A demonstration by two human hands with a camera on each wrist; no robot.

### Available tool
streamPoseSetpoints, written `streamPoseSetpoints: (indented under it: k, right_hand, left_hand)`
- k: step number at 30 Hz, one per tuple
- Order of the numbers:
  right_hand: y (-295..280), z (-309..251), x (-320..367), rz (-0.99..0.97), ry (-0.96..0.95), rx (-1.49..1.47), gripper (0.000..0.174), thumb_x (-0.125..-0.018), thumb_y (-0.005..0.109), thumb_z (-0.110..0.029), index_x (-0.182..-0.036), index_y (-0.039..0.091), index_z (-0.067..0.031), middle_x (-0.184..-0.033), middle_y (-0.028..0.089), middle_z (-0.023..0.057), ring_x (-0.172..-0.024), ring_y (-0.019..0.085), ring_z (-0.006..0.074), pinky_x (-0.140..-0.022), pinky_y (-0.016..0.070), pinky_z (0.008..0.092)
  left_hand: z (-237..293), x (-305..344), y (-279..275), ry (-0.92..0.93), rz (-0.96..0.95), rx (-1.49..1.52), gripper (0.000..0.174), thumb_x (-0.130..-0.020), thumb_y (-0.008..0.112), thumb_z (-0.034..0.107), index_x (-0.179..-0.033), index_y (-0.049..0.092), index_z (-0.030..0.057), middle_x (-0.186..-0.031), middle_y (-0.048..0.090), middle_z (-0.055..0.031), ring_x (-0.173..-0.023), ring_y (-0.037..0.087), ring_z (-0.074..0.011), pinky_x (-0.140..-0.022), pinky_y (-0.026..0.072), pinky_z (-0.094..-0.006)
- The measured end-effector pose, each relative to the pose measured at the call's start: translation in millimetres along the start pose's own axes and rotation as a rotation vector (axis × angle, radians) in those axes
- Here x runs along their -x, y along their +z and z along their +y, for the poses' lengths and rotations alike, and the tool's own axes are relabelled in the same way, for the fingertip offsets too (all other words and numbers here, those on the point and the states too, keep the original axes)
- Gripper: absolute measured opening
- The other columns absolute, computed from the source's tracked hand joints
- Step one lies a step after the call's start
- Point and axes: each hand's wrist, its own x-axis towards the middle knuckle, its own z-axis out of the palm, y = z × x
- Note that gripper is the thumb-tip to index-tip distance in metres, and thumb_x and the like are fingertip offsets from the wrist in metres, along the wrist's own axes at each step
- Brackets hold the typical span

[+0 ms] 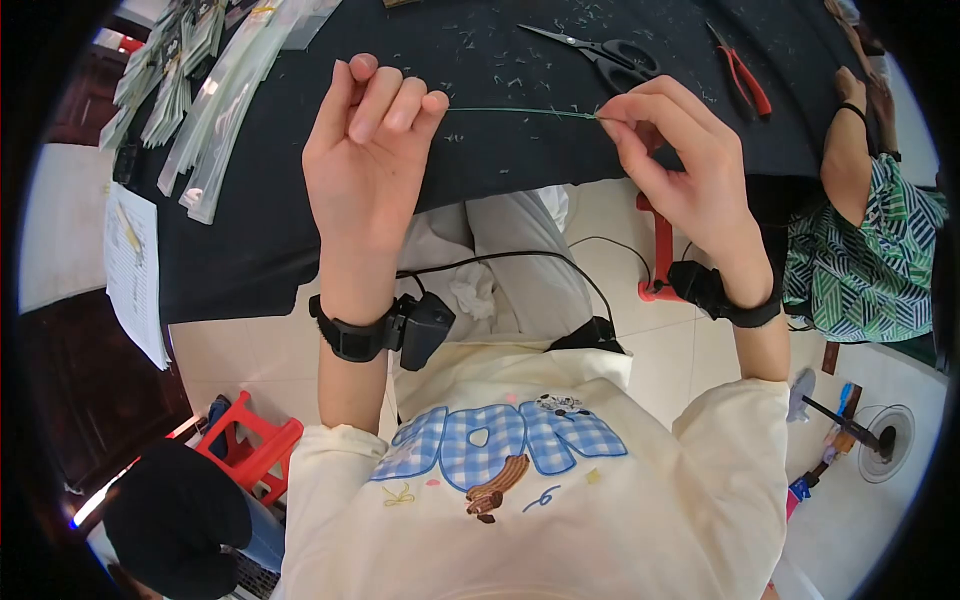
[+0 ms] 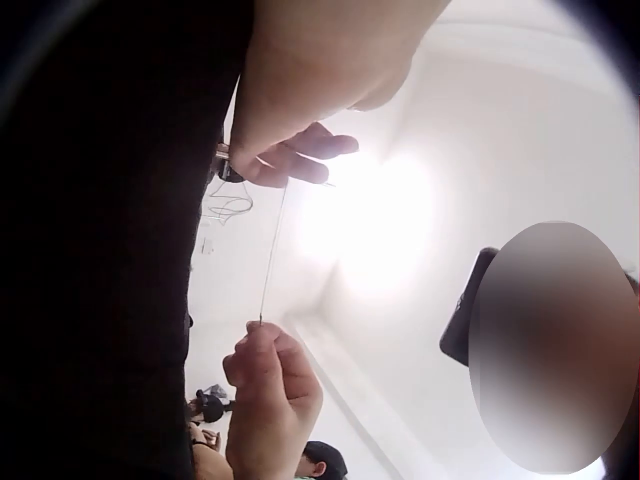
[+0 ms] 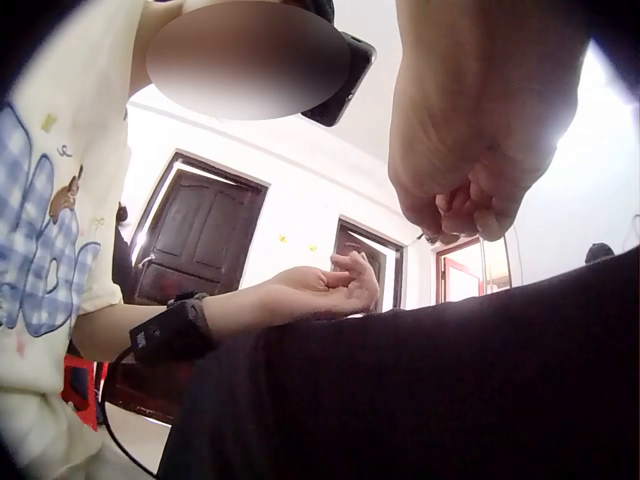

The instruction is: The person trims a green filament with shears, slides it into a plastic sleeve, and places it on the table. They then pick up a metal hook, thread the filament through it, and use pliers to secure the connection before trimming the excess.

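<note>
A thin green thread runs almost straight between the two hands above the black-covered table. My left hand is turned palm up with its fingers bent, and the thread meets it at the little-finger side; its end there is hidden behind the fingers. Thumb and fingertips of my right hand pinch the other end. In the left wrist view the thread stretches from the bent fingers of the left hand to the pinching right hand.
Black-handled scissors and red-handled pliers lie on the black cloth among scattered green clippings. Clear plastic sleeves are heaped at the left, near a written sheet. Another person's arm is at the right edge.
</note>
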Motion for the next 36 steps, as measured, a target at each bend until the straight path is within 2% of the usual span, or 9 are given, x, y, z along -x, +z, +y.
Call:
streamPoseSetpoints:
  k: [4,6,7,8,11,17,21,26,36]
  right_hand:
    - [-0.5,-2.6,0.8,0.003,0.011,-0.025,0.01,-0.076,0.062,0.0,-0.085,0.059,-0.0028,-0.076,0.053,0.0046,-0.058,0.054,0.0133,-0.052,0.0448,0.0228]
    - [0.2,-4.3,0.1,0.001,0.018,-0.039,0.01,-0.076,0.063,0.0,-0.085,0.058,-0.0029,-0.076,0.053,0.0046,-0.058,0.054,0.0131,-0.052,0.0447,0.0226]
    - [1.4,-4.9,-0.3,-0.003,0.01,-0.048,0.011,-0.075,0.063,0.0,-0.084,0.058,-0.0029,-0.076,0.053,0.0046,-0.058,0.054,0.0133,-0.052,0.0447,0.0226]
    - [2.3,-5.6,-0.7,-0.007,0.002,-0.057,0.011,-0.075,0.063,0.0,-0.084,0.058,-0.0029,-0.075,0.052,0.0047,-0.058,0.054,0.0135,-0.051,0.0448,0.0227]
    - [3.3,-7.3,-2.1,-0.004,-0.03,-0.058,0.011,-0.075,0.063,0.001,-0.084,0.058,-0.0025,-0.075,0.052,0.0052,-0.058,0.054,0.0146,-0.051,0.0449,0.0232]
    - [2.8,-9.4,-2.0,-0.017,-0.045,-0.064,0.012,-0.074,0.062,0.001,-0.085,0.058,-0.002,-0.076,0.052,0.0058,-0.058,0.055,0.0163,-0.051,0.0451,0.0243]
    - [3.3,-9.8,-2.0,-0.019,-0.053,-0.051,0.012,-0.074,0.062,0.001,-0.086,0.058,-0.0019,-0.077,0.052,0.0059,-0.058,0.055,0.0166,-0.05,0.0453,0.0247]
    - [4.5,-9.7,-1.5,-0.023,-0.057,-0.051,0.012,-0.074,0.062,0.002,-0.086,0.058,-0.0016,-0.078,0.053,0.0065,-0.059,0.055,0.0186,-0.051,0.0458,0.026]
    - [6.7,-11.7,-3.5,-0.025,-0.074,-0.035,0.012,-0.074,0.063,0.001,-0.086,0.059,-0.0019,-0.079,0.054,0.0068,-0.059,0.055,0.021,-0.051,0.0455,0.0282]
  left_hand:
    - [2.5,-1.7,11.4,-0.025,-0.051,-0.088,0.028,-0.095,0.038,0.024,-0.092,0.056,0.0031,-0.059,0.041,0.0017,-0.052,0.036,-0.0088,-0.064,0.0397,-0.0256]
    - [1.2,0.6,27.6,-0.227,0.108,-0.701,0.027,-0.095,0.036,0.019,-0.1,0.052,-0.0021,-0.062,0.042,0.0033,-0.044,0.029,-0.0037,-0.047,0.0297,-0.0185]
    - [-6.7,-1.0,30.7,-0.205,0.117,-0.906,0.026,-0.091,0.044,0.019,-0.103,0.056,-0.0014,-0.065,0.048,0.004,-0.041,0.026,-0.0006,-0.038,0.0207,-0.0173]
    - [-10.6,-2.0,32.7,-0.203,0.118,-0.907,0.026,-0.091,0.044,0.019,-0.103,0.056,-0.0014,-0.065,0.048,0.004,-0.041,0.026,-0.0006,-0.038,0.0207,-0.0173]
    - [-17.4,-6.3,34.2,-0.229,-0.079,-1.292,0.017,-0.083,0.059,0.017,-0.095,0.065,0.0062,-0.071,0.058,0.003,-0.044,0.031,0.0024,-0.037,0.0189,-0.0163]
    - [-16.0,-8.5,35.7,-0.259,-0.067,-1.422,0.016,-0.082,0.061,0.018,-0.091,0.067,0.006,-0.066,0.058,0.0042,-0.045,0.03,0.0022,-0.039,0.0192,-0.0164]
    - [-17.1,-7.7,34.2,-0.288,-0.105,-1.367,0.016,-0.081,0.061,0.018,-0.09,0.067,0.0054,-0.066,0.058,0.0035,-0.045,0.031,0.0019,-0.039,0.0193,-0.0166]
    - [-15.0,-7.1,36.3,-0.312,-0.029,-1.326,0.018,-0.079,0.063,0.019,-0.088,0.068,0.0045,-0.07,0.061,0.0002,-0.046,0.032,0.0017,-0.04,0.0202,-0.0162]
    - [-14.9,-8.5,32.9,-0.307,-0.024,-1.35,0.016,-0.079,0.064,0.02,-0.083,0.067,0.0049,-0.066,0.058,0.0017,-0.047,0.032,0.0016,-0.04,0.0195,-0.0168]
